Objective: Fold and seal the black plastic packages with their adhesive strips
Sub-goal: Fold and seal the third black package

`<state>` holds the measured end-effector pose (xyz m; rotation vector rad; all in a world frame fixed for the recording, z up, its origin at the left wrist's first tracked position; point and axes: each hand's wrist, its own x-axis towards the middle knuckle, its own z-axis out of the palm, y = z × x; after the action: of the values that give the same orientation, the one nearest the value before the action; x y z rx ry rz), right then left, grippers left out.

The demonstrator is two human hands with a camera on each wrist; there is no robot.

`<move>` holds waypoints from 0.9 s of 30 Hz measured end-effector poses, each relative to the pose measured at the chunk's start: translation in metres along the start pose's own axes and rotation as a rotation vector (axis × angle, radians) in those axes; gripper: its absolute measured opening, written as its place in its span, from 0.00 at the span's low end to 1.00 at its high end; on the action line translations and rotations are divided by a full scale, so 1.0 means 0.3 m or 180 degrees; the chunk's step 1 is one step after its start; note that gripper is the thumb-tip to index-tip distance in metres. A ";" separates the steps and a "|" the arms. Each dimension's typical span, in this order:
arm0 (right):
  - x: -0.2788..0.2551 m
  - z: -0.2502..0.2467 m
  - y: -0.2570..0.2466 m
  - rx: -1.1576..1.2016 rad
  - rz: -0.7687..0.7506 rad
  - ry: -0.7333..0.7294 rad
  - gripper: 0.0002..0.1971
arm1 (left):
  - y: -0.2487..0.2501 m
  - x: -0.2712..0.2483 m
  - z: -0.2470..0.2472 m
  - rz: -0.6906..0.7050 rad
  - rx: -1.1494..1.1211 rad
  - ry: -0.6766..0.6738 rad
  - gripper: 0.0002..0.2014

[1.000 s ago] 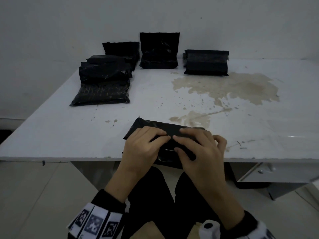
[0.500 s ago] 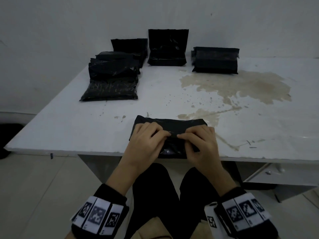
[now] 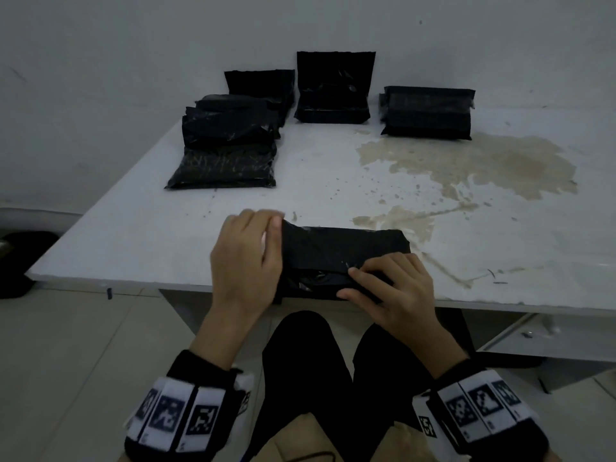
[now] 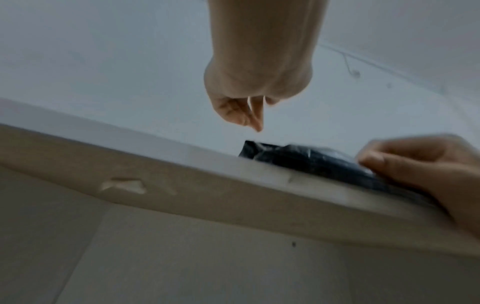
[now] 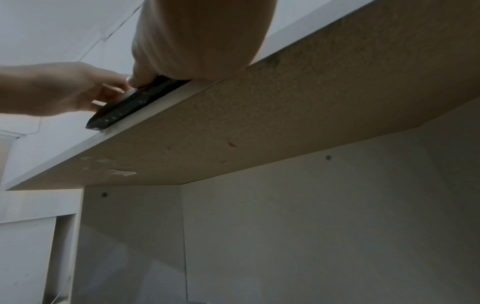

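Note:
A folded black plastic package (image 3: 336,251) lies at the near edge of the white table (image 3: 133,241). My left hand (image 3: 270,228) is at the package's left end with its fingers curled together, and it seems to pinch a thin pale strip. In the left wrist view those fingertips (image 4: 255,123) meet just above the package (image 4: 298,158). My right hand (image 3: 351,283) grips the package's near right part, fingers on top of the fold and thumb at the front edge. In the right wrist view the thumb (image 5: 133,79) presses on the package (image 5: 124,107).
Several black packages are stacked at the back left (image 3: 230,145). Two stand against the wall (image 3: 335,88) and one lies at the back right (image 3: 428,113). A brown stain (image 3: 466,161) covers the table's right middle. A drawer unit (image 3: 533,341) sits under the right side.
My left hand has moved from the middle of the package out to its left end. My right hand has shifted right and nearer along the fold. The package's top now shows.

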<state>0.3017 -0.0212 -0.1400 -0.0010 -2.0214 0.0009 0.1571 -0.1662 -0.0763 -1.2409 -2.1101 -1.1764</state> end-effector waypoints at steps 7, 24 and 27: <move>-0.021 0.006 0.004 -0.0051 -0.0013 0.0066 0.13 | 0.040 0.006 0.112 -0.0325 0.0626 -0.2517 0.29; -0.018 0.011 -0.006 -0.0246 0.0208 0.0136 0.17 | -0.018 -0.097 -0.025 -0.2185 -0.0479 -0.0786 0.11; -0.018 0.011 -0.005 -0.0243 0.0230 0.0139 0.17 | -0.009 -0.097 -0.024 -0.2252 -0.0112 -0.0902 0.10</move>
<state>0.3012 -0.0229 -0.1462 -0.1215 -1.9758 -0.0302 0.1694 -0.1874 -0.0937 -0.7021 -2.8841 -1.3658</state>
